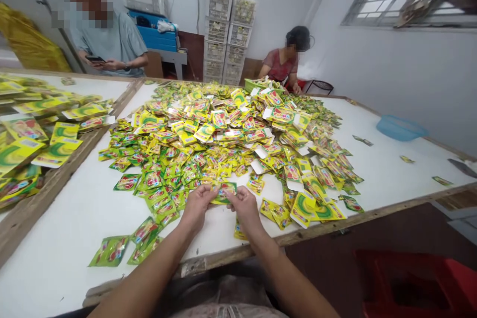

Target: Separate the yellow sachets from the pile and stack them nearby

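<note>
Both my hands meet over the near edge of the white table. My left hand and my right hand pinch one small green and yellow sachet between them, fingers closed on its two ends. Just beyond lies a big heap of the same sachets, mixed with larger yellow packets. A few loose green sachets lie to the left of my left forearm.
A second table on the left holds more yellow packets. A blue bowl sits at the far right. One person stands at the back left with a phone, another sits at the table's far end. A red stool is at lower right.
</note>
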`<action>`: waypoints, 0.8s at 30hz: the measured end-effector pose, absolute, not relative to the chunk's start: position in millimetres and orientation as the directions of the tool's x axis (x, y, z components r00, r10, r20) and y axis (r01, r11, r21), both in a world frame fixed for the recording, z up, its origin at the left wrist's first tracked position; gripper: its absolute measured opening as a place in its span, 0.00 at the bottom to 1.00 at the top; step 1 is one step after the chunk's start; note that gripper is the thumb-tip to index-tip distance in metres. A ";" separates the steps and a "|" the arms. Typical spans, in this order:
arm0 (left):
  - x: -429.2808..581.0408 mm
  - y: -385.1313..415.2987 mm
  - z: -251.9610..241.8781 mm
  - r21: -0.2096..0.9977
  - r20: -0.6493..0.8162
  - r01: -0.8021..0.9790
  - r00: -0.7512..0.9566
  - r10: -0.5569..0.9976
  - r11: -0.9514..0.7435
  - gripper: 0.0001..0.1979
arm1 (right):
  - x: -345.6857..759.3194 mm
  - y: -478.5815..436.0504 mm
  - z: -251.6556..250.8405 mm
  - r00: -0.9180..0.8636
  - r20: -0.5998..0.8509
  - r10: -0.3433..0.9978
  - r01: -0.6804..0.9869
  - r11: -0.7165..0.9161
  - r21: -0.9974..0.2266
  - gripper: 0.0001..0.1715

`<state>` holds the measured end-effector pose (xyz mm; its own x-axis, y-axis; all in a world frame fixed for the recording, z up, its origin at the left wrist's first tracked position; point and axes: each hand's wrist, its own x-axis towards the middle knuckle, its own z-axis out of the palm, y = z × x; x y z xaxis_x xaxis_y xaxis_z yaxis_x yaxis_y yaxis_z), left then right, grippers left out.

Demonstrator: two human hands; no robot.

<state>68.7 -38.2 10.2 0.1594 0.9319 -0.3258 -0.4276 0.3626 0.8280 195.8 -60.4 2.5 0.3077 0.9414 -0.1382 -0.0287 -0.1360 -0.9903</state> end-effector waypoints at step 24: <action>62.1 -27.2 -2.4 0.924 -0.332 -0.134 0.180 0.926 0.358 0.21 | 314.6 -22.0 16.1 -0.239 0.158 0.958 0.956 0.204 0.209 0.14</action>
